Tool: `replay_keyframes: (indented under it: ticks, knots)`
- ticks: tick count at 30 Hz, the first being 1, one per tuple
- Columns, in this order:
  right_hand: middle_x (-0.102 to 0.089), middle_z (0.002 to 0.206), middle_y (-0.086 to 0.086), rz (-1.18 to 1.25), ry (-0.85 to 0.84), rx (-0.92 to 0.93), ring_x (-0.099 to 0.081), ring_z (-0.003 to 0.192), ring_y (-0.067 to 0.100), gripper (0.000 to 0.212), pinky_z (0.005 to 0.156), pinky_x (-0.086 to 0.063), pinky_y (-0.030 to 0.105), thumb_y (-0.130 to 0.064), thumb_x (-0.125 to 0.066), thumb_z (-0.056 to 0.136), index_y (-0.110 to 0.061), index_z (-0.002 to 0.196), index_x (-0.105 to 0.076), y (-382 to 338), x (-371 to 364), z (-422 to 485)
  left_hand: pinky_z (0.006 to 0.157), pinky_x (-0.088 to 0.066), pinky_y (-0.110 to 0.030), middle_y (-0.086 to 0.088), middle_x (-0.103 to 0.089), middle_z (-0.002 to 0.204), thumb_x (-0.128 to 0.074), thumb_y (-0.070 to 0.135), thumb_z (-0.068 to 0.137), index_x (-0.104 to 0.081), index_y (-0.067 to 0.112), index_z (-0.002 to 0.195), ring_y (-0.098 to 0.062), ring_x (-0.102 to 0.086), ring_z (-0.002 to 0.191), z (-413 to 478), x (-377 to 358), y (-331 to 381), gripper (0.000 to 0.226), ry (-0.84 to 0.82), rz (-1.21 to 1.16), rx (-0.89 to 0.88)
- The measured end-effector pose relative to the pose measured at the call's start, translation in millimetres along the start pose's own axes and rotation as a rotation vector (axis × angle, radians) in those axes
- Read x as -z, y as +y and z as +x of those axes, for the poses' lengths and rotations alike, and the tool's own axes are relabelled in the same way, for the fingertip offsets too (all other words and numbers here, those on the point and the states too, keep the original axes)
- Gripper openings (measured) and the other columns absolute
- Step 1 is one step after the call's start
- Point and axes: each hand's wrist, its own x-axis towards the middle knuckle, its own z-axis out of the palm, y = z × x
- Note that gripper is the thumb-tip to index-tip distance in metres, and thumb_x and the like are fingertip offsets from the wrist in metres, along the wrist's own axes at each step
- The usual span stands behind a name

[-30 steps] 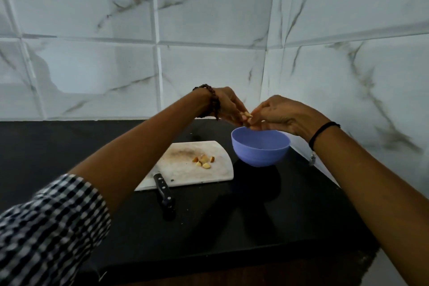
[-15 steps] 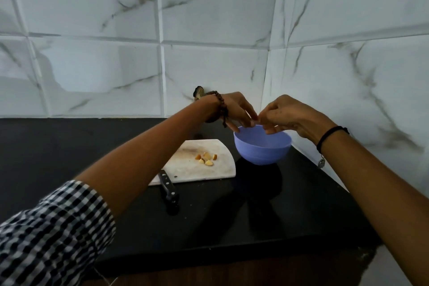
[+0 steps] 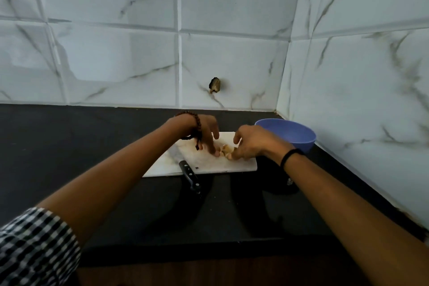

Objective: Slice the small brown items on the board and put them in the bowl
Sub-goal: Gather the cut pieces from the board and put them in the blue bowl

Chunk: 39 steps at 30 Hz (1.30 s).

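Both hands (image 3: 228,140) around board's brown pieces (image 3: 227,149)

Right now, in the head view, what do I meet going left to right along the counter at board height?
Knife handle → left hand → cut pieces on the white board → right hand → blue bowl → right tiled wall.
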Motion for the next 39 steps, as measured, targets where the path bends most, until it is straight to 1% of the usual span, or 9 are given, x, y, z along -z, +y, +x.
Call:
replay_keyframes:
  ticks: [3,7,13,20,24,26,28,34,39]
  knots:
    - [-0.067,0.118,0.006,-0.005,-0.018,0.003,-0.067,0.098,0.019,0.05,0.089,-0.054,0.032,-0.03,-0.076,0.084,-0.011,0.127,-0.058,-3.9,-4.0,7.2,0.072,-0.059,-0.028,-0.014,-0.064,0.119,-0.078,0.009,0.078,-0.054,0.006,0.131,-0.028,-0.067,0.097,6.0,-3.6,-2.8,0.059,-0.033,-0.029,-0.016]
    - [-0.069,0.115,0.005,0.002,-0.034,0.005,-0.065,0.102,0.02,0.044,0.092,-0.054,0.032,-0.026,-0.074,0.084,-0.011,0.124,-0.064,-8.8,-7.5,18.2,0.087,-0.056,-0.033,-0.011,-0.07,0.112,-0.073,0.002,0.081,-0.066,0.007,0.121,-0.025,-0.066,0.103,7.2,-4.6,1.2,0.041,-0.02,-0.018,-0.082]
    - [-0.066,0.11,0.005,0.134,-0.01,-0.061,-0.06,0.098,0.018,0.038,0.083,-0.052,0.029,-0.019,-0.072,0.084,-0.008,0.12,-0.065,-8.1,-14.8,27.8,0.06,-0.043,-0.012,-0.005,-0.07,0.109,-0.071,0.002,0.082,-0.069,0.009,0.114,-0.009,-0.059,0.087,5.4,-9.2,2.9,0.032,0.081,-0.026,-0.11]
    - [-0.073,0.1,0.012,0.492,0.017,-0.196,-0.072,0.09,0.02,0.042,0.083,-0.06,0.035,-0.006,-0.078,0.077,-0.002,0.117,-0.065,-3.2,-22.2,36.1,0.065,-0.051,-0.013,-0.009,-0.069,0.114,-0.067,-0.003,0.084,-0.069,0.003,0.113,-0.006,-0.06,0.085,-0.7,-14.9,-5.6,0.03,0.117,-0.246,-0.098]
    - [-0.073,0.094,0.017,0.693,0.076,-0.162,-0.074,0.085,0.024,0.043,0.082,-0.061,0.042,-0.008,-0.079,0.077,0.006,0.115,-0.064,-3.3,-22.5,36.7,0.087,-0.053,-0.021,-0.004,-0.071,0.107,-0.072,0.002,0.081,-0.073,0.008,0.108,-0.013,-0.064,0.099,-4.8,-11.2,-9.5,0.028,0.187,-0.409,-0.061]
    - [-0.073,0.086,0.016,0.747,0.145,-0.142,-0.073,0.072,0.019,0.032,0.081,-0.061,0.038,-0.01,-0.077,0.082,0.008,0.105,-0.067,-5.3,-11.7,30.8,0.08,-0.053,-0.017,-0.003,-0.073,0.104,-0.073,0.001,0.08,-0.073,0.009,0.106,-0.009,-0.065,0.093,-7.3,-3.9,-4.4,0.027,0.231,-0.483,-0.068]
    - [-0.073,0.081,0.016,0.734,0.231,-0.111,-0.072,0.067,0.018,0.022,0.079,-0.061,0.036,-0.008,-0.078,0.08,0.007,0.095,-0.07,-3.1,3.8,26.2,0.066,-0.052,-0.009,-0.002,-0.073,0.1,-0.074,0.001,0.08,-0.073,0.007,0.106,-0.002,-0.064,0.083,-10.1,6.8,5.6,0.027,0.281,-0.535,-0.106]
    - [-0.074,0.081,0.017,0.668,0.414,-0.076,-0.073,0.082,0.029,0.018,0.085,-0.059,0.049,-0.011,-0.079,0.069,0.002,0.081,-0.075,29.9,50.3,10.1,0.069,-0.051,-0.004,-0.004,-0.072,0.097,-0.076,0.005,0.08,-0.073,0.006,0.109,0.0,-0.063,0.075,-0.7,26.4,55.8,0.029,0.375,-0.542,-0.27]
    - [-0.075,0.086,0.014,0.56,0.452,-0.157,-0.072,0.085,0.023,0.012,0.086,-0.059,0.042,-0.01,-0.079,0.077,-0.004,0.087,-0.078,71.7,63.3,-4.8,0.074,-0.059,-0.022,-0.009,-0.072,0.077,-0.071,-0.008,0.077,-0.073,-0.003,0.104,-0.011,-0.066,0.068,25.9,8.8,99.4,0.028,0.319,-0.56,-0.316]
